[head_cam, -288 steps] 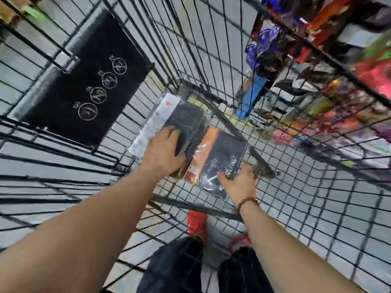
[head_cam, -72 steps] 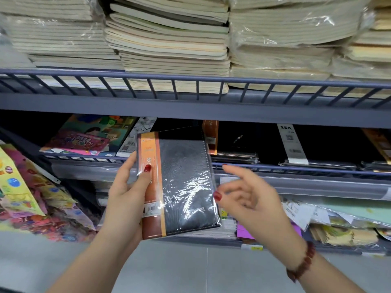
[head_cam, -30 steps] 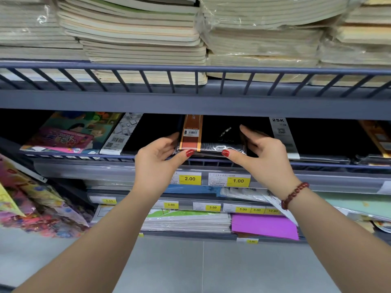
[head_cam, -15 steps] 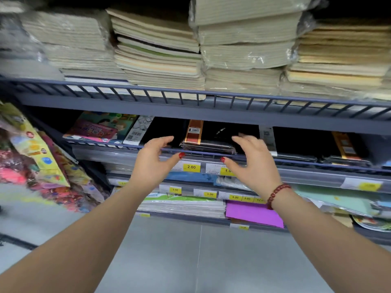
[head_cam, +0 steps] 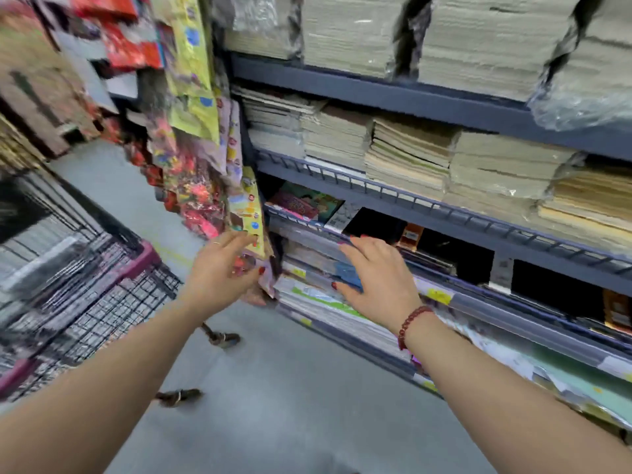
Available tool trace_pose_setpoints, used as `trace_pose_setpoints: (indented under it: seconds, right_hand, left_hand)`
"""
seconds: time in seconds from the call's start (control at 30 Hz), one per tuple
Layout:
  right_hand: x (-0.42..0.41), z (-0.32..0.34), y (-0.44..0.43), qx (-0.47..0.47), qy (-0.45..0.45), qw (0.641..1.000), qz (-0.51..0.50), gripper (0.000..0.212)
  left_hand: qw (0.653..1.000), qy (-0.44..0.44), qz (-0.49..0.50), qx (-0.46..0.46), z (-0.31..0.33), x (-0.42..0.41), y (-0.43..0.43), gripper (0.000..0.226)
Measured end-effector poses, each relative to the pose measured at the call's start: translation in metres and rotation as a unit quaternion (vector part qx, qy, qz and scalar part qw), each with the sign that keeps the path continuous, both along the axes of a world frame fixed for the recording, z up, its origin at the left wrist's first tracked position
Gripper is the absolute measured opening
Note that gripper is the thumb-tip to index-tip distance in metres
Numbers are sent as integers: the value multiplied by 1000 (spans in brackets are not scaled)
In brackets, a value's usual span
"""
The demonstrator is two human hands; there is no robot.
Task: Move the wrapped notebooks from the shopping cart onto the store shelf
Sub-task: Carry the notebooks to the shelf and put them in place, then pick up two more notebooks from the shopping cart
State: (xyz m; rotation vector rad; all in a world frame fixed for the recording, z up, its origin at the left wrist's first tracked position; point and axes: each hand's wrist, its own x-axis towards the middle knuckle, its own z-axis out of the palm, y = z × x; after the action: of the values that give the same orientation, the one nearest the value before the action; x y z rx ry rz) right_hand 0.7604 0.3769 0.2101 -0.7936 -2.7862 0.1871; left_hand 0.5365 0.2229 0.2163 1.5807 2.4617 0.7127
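The wrapped black notebook with an orange band (head_cam: 415, 239) lies on the grey store shelf (head_cam: 444, 215), on a stack of the same kind. My left hand (head_cam: 222, 271) hovers in the air left of the shelf, fingers spread and holding nothing. My right hand (head_cam: 376, 282), with a red bead bracelet at the wrist, is open in front of the lower shelf edge, left of the notebook and apart from it. The wire shopping cart (head_cam: 85, 289) stands at the left; its contents are blurred.
Stacks of wrapped pale notebooks (head_cam: 410, 155) fill the upper shelves. Colourful hanging packets (head_cam: 201, 159) dangle at the shelf's left end, close to my left hand. Paper pads and price tags (head_cam: 439, 296) line the lower shelves. Grey floor (head_cam: 273, 388) lies between cart and shelf.
Both hands have let go of the notebook on the shelf and drawn back. My view has swung left, bringing the shopping cart into sight.
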Motion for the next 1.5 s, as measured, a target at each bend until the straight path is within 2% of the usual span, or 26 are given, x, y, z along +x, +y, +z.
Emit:
trace_pose_setpoints:
  seconds: [0.13,0.33,0.6,0.77,1.03,1.5]
  right_hand:
    - [-55,18,-39,3,9,998,63,59]
    - [-147,38,-124,2,16,989,150,57]
    - [-262,58,-261,31,21,979,201,56]
    - [-318,62,-319,29,4,973,231,61]
    - [-398,61,-351,41,-26,961,271,60]
    - [-557,30,-358,5,-75,957,281,62]
  left_hand:
    - [996,51,72,-28,22,-38,-74,52]
    - [981,111,142,-73,44,-91,-193,56]
    - [963,132,214,-93,57,-176,-353,59]
    - [957,147,237,-82,59,-217,-419,56]
    - [950,139,267,-77,50,-273,-456,54]
    - [952,125,262,-100,30,-398,-439,57]
